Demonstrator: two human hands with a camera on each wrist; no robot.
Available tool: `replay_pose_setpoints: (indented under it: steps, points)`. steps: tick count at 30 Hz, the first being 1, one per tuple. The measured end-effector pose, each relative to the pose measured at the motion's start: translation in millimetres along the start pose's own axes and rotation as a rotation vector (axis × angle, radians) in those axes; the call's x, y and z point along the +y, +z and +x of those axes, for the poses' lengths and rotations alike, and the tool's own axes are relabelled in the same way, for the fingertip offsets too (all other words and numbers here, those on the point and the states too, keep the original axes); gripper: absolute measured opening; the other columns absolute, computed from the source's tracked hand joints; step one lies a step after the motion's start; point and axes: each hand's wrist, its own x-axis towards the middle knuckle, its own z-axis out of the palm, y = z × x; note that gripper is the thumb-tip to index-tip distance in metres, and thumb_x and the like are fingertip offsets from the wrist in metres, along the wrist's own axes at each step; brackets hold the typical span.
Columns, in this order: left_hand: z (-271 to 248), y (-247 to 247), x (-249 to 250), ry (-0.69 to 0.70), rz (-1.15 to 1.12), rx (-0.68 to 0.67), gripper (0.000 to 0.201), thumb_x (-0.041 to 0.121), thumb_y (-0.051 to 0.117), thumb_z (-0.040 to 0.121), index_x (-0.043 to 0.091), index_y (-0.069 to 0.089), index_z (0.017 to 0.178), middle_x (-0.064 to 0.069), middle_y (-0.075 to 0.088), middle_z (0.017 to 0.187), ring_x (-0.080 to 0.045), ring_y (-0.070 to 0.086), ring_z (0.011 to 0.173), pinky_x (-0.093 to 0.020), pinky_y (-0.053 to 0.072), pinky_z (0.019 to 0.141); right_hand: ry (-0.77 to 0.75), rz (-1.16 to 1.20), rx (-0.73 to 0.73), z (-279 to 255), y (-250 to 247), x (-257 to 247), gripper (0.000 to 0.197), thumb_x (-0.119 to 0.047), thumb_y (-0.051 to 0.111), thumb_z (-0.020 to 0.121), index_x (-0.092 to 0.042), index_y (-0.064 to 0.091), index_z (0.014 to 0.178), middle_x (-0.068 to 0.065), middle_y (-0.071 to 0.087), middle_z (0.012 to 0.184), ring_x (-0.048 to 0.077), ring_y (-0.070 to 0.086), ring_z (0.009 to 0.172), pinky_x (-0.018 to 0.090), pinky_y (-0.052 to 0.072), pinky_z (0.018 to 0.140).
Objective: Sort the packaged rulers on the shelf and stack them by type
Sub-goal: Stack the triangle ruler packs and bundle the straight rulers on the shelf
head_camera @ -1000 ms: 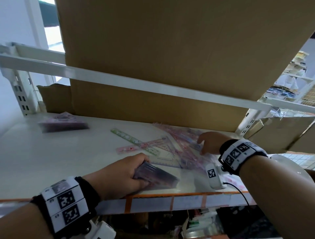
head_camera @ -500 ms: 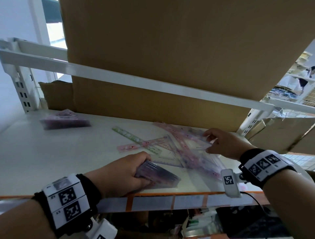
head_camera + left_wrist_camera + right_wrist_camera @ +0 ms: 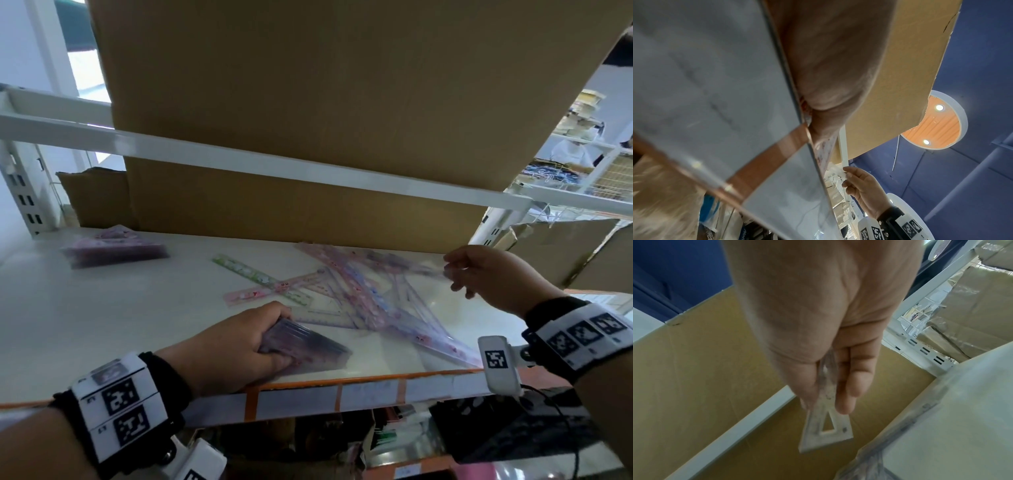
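Note:
A jumble of packaged pink and clear rulers [image 3: 370,301] lies across the middle of the white shelf [image 3: 120,318]. A green ruler [image 3: 253,275] and a pink ruler [image 3: 270,291] cross at its left edge. My left hand [image 3: 239,346] grips a stack of packaged rulers [image 3: 305,349] near the shelf's front edge. My right hand [image 3: 493,277] hangs above the pile's right side and pinches a clear triangular ruler [image 3: 826,426] between thumb and fingers. In the left wrist view my left hand [image 3: 830,78] is pressed to the shelf edge, its fingers hidden.
A sorted stack of purple-pink packages [image 3: 113,248] sits at the shelf's back left. A large cardboard box [image 3: 308,102] fills the shelf above and behind. White uprights [image 3: 493,226] stand at the right. The orange-taped front edge [image 3: 342,390] runs below my hands.
My right hand has risen from the ruler pile and drawn back to the right, carrying the clear triangular ruler. The left hand has stayed on its stack.

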Motion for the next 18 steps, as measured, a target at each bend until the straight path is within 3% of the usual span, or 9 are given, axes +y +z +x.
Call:
replay_pose_setpoints:
  steps: [4,7,10,15,18]
  points:
    - [0,0,1,0.004,0.001,-0.002,0.03,0.041,0.071,0.084,0.045,0.048,0.103,0.037,0.059,0.096,0.011,0.058,0.085,-0.003,0.041,0.067,-0.066,0.098,0.064,-17,2,-13,0.023,-0.013,0.053,0.098,-0.03,0.067,0.094,-0.006,0.073,0.082,0.021,0.071,0.064,0.04,0.056,0.061]
    - [0,0,1,-0.001,0.002,0.0,0.032,0.042,0.071,0.083,0.047,0.046,0.103,0.042,0.056,0.098,0.014,0.057,0.088,-0.002,0.04,0.068,-0.147,0.039,0.056,-31,6,-31,0.024,-0.018,0.052,0.096,-0.036,0.065,0.088,-0.009,0.071,0.077,0.012,0.066,0.057,0.024,0.049,0.054]
    - [0,0,0,-0.01,0.002,0.009,0.036,0.043,0.07,0.082,0.053,0.043,0.104,0.042,0.056,0.097,0.013,0.057,0.089,-0.002,0.04,0.068,-0.228,0.05,0.03,-47,9,-54,0.026,-0.013,0.056,0.095,-0.035,0.065,0.086,-0.01,0.07,0.075,0.008,0.064,0.062,0.016,0.047,0.059]
    - [0,0,2,-0.012,-0.002,0.019,0.037,0.043,0.07,0.08,0.055,0.044,0.102,0.036,0.059,0.094,0.009,0.059,0.084,-0.004,0.041,0.065,-0.316,0.118,-0.125,-82,36,-87,0.028,-0.007,0.06,0.095,-0.034,0.066,0.088,-0.012,0.07,0.077,0.005,0.063,0.071,0.011,0.046,0.067]
    - [-1,0,3,-0.019,-0.024,0.004,0.035,0.043,0.069,0.079,0.053,0.045,0.103,0.03,0.062,0.095,0.004,0.061,0.082,-0.009,0.045,0.066,-0.344,0.134,-0.238,-93,63,-97,0.022,-0.013,0.059,0.096,-0.034,0.065,0.091,-0.015,0.069,0.083,0.005,0.063,0.076,0.017,0.049,0.07]
